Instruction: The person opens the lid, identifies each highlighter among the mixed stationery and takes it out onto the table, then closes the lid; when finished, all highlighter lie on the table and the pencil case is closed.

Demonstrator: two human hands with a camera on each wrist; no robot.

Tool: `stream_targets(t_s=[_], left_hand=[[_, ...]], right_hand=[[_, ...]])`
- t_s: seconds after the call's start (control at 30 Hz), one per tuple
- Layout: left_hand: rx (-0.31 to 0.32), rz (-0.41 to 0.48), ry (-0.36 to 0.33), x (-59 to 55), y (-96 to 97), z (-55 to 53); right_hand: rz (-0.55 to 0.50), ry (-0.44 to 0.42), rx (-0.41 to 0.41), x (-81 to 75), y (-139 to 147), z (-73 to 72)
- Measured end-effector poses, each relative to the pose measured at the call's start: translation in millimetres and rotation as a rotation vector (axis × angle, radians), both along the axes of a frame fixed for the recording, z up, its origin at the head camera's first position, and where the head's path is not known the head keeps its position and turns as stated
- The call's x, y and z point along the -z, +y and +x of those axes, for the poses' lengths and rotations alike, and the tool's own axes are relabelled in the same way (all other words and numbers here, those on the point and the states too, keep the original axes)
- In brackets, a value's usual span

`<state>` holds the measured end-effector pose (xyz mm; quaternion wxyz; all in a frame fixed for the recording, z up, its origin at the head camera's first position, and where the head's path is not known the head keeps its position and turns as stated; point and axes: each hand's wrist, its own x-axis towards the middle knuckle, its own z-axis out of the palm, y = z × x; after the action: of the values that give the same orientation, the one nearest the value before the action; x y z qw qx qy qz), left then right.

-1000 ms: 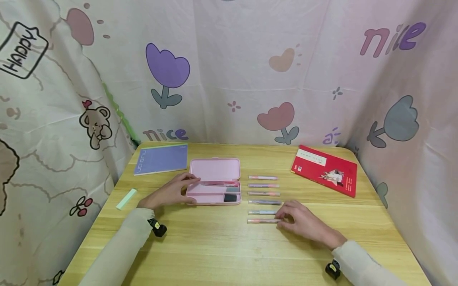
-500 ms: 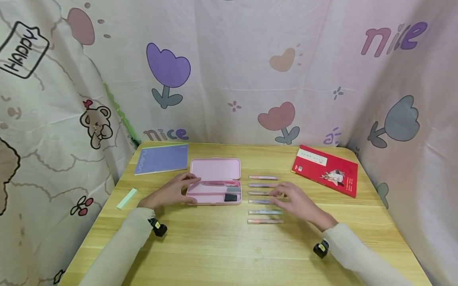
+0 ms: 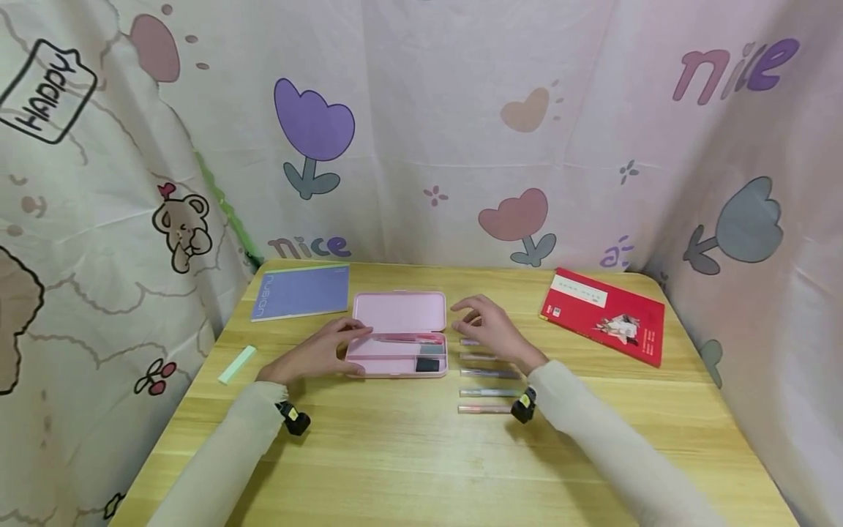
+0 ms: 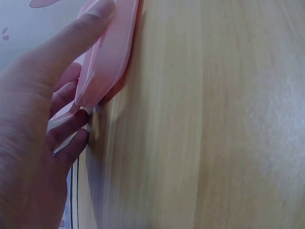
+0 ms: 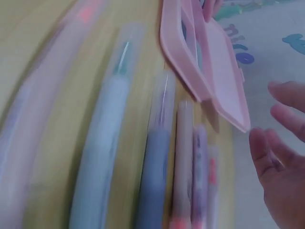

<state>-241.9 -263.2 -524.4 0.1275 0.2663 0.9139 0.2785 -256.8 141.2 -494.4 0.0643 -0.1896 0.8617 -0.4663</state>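
An opened pink pencil case (image 3: 399,312) lies on the table with its lid folded back. It contains a pink pen (image 3: 408,338), a black block (image 3: 427,364) and a grey piece (image 3: 431,350). My left hand (image 3: 319,351) grips the case's left end, thumb along the front wall (image 4: 109,52) and fingers at the back. To the right of the case several clear-capped pens (image 3: 487,393) lie in a column, spaced apart. Over the far end of that column hovers my right hand (image 3: 487,329), fingers loosely bent, holding nothing; its forearm partly hides the pens.
A blue-purple notebook (image 3: 301,293) lies at the table's back left, and a pale green strip (image 3: 237,364) rests by the left edge. On the back right is a red book (image 3: 602,315). Printed curtains (image 3: 421,132) hang close behind the table.
My right hand has moved from the nearest pen up along the column to its far end, beside the case's lid. The left hand keeps its place on the case.
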Motion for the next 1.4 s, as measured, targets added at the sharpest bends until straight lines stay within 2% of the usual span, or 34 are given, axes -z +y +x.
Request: stream_targets(t_s=[0.27, 0.5, 0.6, 0.7, 0.83, 0.93, 1.07, 1.13, 1.23, 1.4], left_hand=[[0.004, 0.001, 0.005, -0.7, 1.6, 0.0], [-0.002, -0.002, 0.004, 0.1, 1.5, 1.0], [-0.008, -0.001, 0.007, 1.0, 2.2, 1.6], [-0.02, -0.003, 0.046, 2.1, 2.4, 3.2], [-0.046, 0.0, 0.148, 2.8, 1.4, 7.3], [-0.111, 0.055, 0.204, 1.0, -0.2, 10.8], [-0.283, 0.246, 0.199, -5.7, -3.7, 13.0], [-0.345, 0.331, 0.183, -8.5, -5.1, 12.0], [-0.359, 0.378, 0.158, -10.2, -4.4, 8.7], [-0.331, 0.408, 0.122, -9.0, 2.0, 7.2]], right_hand=[[-0.053, -0.117, 0.023, 9.3, -23, -15.1], [-0.146, -0.299, -0.024, 14.1, -30, -15.7], [-0.169, -0.328, -0.008, 14.9, -32, -14.9], [-0.194, -0.32, 0.013, 15.8, -34, -14.4], [-0.235, -0.288, 0.019, 17.0, -36, -13.6], [-0.24, -0.249, 0.022, 17.5, -36, -11.3], [-0.213, -0.18, 0.017, 16.3, -37, -4.9], [-0.192, -0.15, 0.009, 15.0, -37, -1.0], [-0.183, -0.116, -0.008, 13.6, -36, 4.9], [-0.17, -0.05, -0.067, 13.2, -34, 13.9]])
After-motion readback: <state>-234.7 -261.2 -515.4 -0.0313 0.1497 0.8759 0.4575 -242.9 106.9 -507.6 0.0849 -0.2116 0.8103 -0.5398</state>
